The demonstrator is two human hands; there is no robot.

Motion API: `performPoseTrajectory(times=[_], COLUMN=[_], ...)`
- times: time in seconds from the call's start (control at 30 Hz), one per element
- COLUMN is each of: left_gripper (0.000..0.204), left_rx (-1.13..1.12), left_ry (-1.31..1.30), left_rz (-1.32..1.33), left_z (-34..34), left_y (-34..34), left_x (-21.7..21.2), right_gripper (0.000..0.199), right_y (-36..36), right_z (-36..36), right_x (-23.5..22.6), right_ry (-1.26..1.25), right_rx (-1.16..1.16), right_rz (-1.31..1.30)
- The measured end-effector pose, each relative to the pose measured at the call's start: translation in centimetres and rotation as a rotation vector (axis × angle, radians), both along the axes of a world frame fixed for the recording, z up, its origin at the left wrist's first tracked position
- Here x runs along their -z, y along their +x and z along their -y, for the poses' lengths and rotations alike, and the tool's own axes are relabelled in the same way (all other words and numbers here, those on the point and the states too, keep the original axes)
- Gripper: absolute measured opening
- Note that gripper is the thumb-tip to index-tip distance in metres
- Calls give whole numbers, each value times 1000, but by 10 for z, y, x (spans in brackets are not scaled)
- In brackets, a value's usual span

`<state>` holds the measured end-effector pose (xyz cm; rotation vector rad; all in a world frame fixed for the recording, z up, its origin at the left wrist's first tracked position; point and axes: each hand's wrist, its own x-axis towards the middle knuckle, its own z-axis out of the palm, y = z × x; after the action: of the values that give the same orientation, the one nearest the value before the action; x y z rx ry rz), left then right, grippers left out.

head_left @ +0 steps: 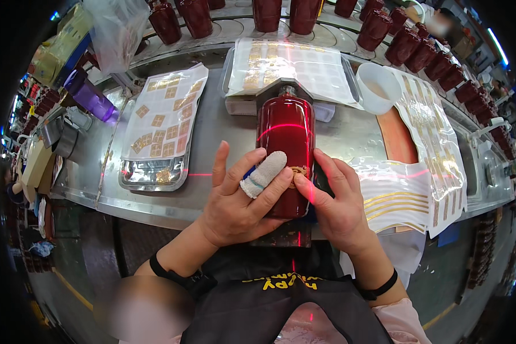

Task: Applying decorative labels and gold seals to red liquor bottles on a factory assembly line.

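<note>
A glossy dark-red glass bottle (286,129) lies before me, its bare neck pointing away, on a dark cradle (278,236). On its lower face sits a small gold emblem (297,172). My left hand (241,198) rests against the bottle's left side; a white cloth finger cot covers one finger, and the fingertip beside it touches the emblem's left edge. From the other side, my right hand (341,203) grips the bottle's right edge with its fingers, thumb tip on the emblem. Thin red laser lines cross the glass. What lies under my left palm is hidden.
Gold sticker sheets lie on a left metal tray (155,182), a back tray (286,66) and at right (436,143). A white plastic tub (378,89) stands back right, a purple cup (92,97) at left. Behind, red bottles (266,14) line a conveyor.
</note>
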<state>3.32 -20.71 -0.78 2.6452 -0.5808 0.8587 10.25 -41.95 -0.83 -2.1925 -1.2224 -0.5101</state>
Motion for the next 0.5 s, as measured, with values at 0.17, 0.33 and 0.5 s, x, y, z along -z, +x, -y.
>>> performPoseTrajectory(times=[0.17, 0.33, 0.5], left_gripper=[58, 52, 60], left_rx=[51, 107, 132], left_ry=[17, 119, -14], left_rz=[21, 22, 72], left_z=[4, 7, 4], left_y=[5, 5, 3], left_x=[-6, -4, 6], right_gripper=[52, 32, 27], right_y=[0, -2, 7], right_z=[2, 15, 23], right_x=[-2, -4, 0], right_ry=[46, 728, 731], right_rx=[-36, 34, 13], right_rz=[-25, -1084, -1261])
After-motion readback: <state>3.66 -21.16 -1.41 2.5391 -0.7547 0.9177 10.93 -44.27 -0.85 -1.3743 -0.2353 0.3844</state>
